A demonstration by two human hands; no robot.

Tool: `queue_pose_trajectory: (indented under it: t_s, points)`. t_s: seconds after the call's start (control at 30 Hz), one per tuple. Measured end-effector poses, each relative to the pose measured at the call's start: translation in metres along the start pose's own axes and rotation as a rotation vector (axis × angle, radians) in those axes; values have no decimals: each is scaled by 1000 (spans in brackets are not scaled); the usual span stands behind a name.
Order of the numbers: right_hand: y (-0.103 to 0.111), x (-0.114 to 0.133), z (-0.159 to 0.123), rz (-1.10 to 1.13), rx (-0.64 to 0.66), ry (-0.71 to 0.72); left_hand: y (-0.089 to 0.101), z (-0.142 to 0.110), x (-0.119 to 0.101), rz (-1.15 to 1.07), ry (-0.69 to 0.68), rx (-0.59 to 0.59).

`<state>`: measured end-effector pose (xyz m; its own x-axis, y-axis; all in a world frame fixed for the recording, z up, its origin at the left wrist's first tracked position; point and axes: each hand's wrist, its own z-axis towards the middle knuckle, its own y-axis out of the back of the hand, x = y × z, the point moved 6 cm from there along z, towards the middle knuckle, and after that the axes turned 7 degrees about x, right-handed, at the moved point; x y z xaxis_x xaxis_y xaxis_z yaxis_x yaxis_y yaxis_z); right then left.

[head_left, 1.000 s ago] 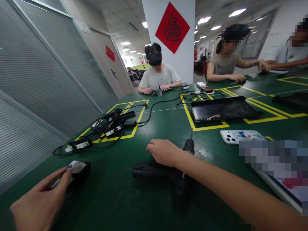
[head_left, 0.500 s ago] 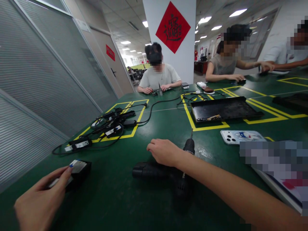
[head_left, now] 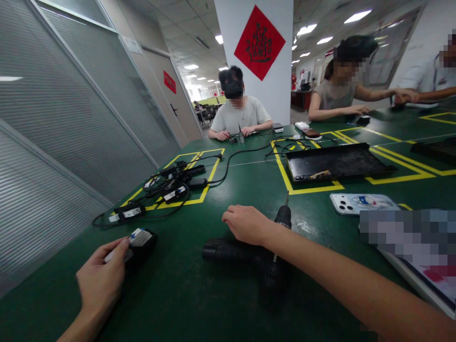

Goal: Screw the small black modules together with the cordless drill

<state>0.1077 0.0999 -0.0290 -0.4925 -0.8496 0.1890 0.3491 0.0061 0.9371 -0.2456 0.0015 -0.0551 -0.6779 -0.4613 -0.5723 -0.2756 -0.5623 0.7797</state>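
At the lower left, my left hand [head_left: 103, 270] pinches a small black block [head_left: 144, 244] with a whitish label and a bit of blue on top; my fingers and palm hide part of it. A black cordless drill [head_left: 231, 251] lies on its side on the green table, its bit directed away from me. My right hand [head_left: 245, 224] is over the drill, fingers curled in and nothing visible in them, the wrist crossing its body. Whether that hand rests on the drill or just above it, I cannot tell.
Black adapters with cables [head_left: 174, 185] are piled at the left. A black metal tray [head_left: 335, 161] sits at the right in yellow tape lines. Nearer are a phone [head_left: 363, 203] and a blurred-out flat item [head_left: 409, 251]. People [head_left: 238, 111] work across the table.
My left hand has moved right and a little forward with the block. The right hand stays over the drill. The whole view has shifted slightly.
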Motion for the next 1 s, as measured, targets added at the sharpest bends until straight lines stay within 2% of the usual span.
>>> queue_pose_trajectory:
  t_s: [0.03,0.13,0.2,0.3,0.37,0.43,0.6,0.73,0.87,1.0]
  points:
    - [2,-1,0,3,-14,-20,-5,-2,-11,-47,3,8]
    - [9,-7,-1,21,-75,-117,-34,-6,-56,-190,-167,107]
    - [13,-14,-2,43,-127,-205,-58,-11,-93,-279,-359,159]
    - [18,-26,-5,87,-205,-322,-98,-27,-155,-315,-799,311]
    - [20,-30,-7,118,-247,-367,-119,-34,-186,-304,-958,351]
    - [21,-33,-9,145,-277,-387,-135,-36,-209,-311,-1040,367]
    - [27,-34,-10,196,-341,-390,-166,-36,-248,-412,-1092,452]
    - [33,-36,-12,232,-399,-396,-184,-50,-271,-520,-1112,597]
    - [37,-37,-15,274,-457,-392,-187,-65,-284,-578,-1111,733]
    - [37,-40,-16,313,-506,-401,-185,-71,-286,-608,-1071,822]
